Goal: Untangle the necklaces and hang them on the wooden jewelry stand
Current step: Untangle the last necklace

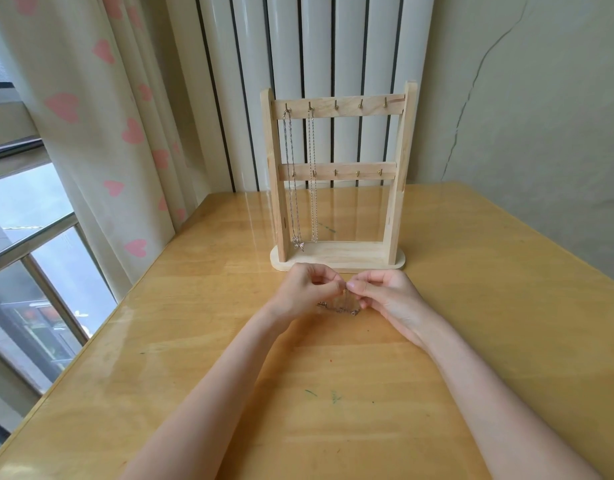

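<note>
between my two hands, just in front of the stand's base, i have a thin silver chain necklace (338, 308) pinched. my left hand (307, 292) has its fingers curled, thumb and forefinger closed on the chain at the top; my right hand (385, 294) meets it fingertip to fingertip, also pinching the same chain. the rest of that necklace sags below the fingers and lies in a small heap on the table between my wrists; i cannot tell whether it is knotted.

just beyond my knuckles stands the pale wooden jewelry stand (395, 188), two uprights on an oval base, with two crossbars each carrying a row of small brass hooks. a long silver chain with a small pendant (291, 181) hangs from the leftmost upper hook, its pendant down near the base. a second long silver chain (312, 178) hangs from the next upper hook beside it. the other hooks are bare.

everything sits on a glossy honey-coloured wooden table (471, 271) with a few small paint flecks. behind the stand is a white ribbed radiator (333, 46); to the left a cream curtain with pink hearts (91, 98) and a window with a metal rail (28, 244); to the right a cracked pale wall (540, 98).
</note>
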Tool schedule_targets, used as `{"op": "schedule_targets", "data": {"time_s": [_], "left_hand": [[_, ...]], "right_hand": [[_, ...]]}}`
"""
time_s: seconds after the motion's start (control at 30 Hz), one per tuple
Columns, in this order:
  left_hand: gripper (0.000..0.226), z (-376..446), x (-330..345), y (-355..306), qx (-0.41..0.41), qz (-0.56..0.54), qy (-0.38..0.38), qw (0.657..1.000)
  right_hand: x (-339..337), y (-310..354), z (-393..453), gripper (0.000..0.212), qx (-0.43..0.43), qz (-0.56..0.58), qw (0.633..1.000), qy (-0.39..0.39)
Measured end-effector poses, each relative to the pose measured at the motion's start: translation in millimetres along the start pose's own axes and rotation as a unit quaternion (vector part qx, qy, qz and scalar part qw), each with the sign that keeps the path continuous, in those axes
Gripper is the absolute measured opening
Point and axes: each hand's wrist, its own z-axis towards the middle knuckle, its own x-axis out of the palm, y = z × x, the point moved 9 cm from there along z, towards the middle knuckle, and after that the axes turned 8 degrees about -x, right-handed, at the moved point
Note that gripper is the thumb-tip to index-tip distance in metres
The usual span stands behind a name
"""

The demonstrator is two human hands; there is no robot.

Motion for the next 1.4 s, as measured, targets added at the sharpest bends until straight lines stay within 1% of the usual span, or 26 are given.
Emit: {"op": "schedule_targets", "data": {"time_s": [0.1,0.2,0.3,0.4,0.47,0.57,0.63,0.67,0.77,0.83,1.0,1.07,1.27,1.4], "left_hand": [[0.02,-3,9,2,-0.017,-0.04,0.053,0.998],[0.025,-4,16,2,-0.03,-0.093,0.084,0.992],[0.028,-3,18,2,-0.049,-0.155,0.092,0.982],[0.025,-1,19,4,-0.063,-0.178,0.083,0.979],[0.023,0,18,5,-0.067,-0.187,0.071,0.978],[0.025,2,11,9,-0.073,-0.185,0.039,0.979],[0.026,2,5,10,-0.075,-0.184,0.016,0.98],[0.025,3,3,11,-0.076,-0.182,0.008,0.98],[0.025,4,1,12,-0.076,-0.179,-0.002,0.981],[0.025,3,0,13,-0.076,-0.174,-0.008,0.982],[0.022,3,-2,12,-0.061,-0.138,-0.031,0.988],[0.023,3,-3,11,-0.055,-0.124,-0.036,0.99],[0.023,2,4,10,-0.056,-0.104,-0.007,0.993],[0.015,2,14,9,-0.05,-0.095,0.045,0.993]], "right_hand": [[6,1,-1,0.01,0.017,0.024,0.999,0.031],[11,6,-2,0.016,0.022,0.072,0.995,0.062],[11,9,-1,0.017,0.018,0.12,0.991,0.052],[10,7,0,0.017,0.019,0.129,0.991,0.038],[7,5,0,0.013,0.015,0.113,0.993,0.02],[-5,7,1,0.003,-0.005,0.08,0.996,-0.042],[-12,11,1,0.004,-0.023,0.067,0.995,-0.074],[-12,14,0,0.005,-0.032,0.052,0.995,-0.076],[-2,23,-1,0.002,-0.053,-0.021,0.996,-0.063],[4,27,-2,0.007,-0.062,-0.054,0.995,-0.058],[5,28,-2,0.007,-0.076,-0.11,0.989,-0.058],[5,30,-3,0.011,-0.083,-0.125,0.987,-0.053],[11,27,-4,0.02,-0.057,-0.12,0.991,-0.02],[16,17,-3,0.023,-0.018,-0.047,0.999,0.012]]}}
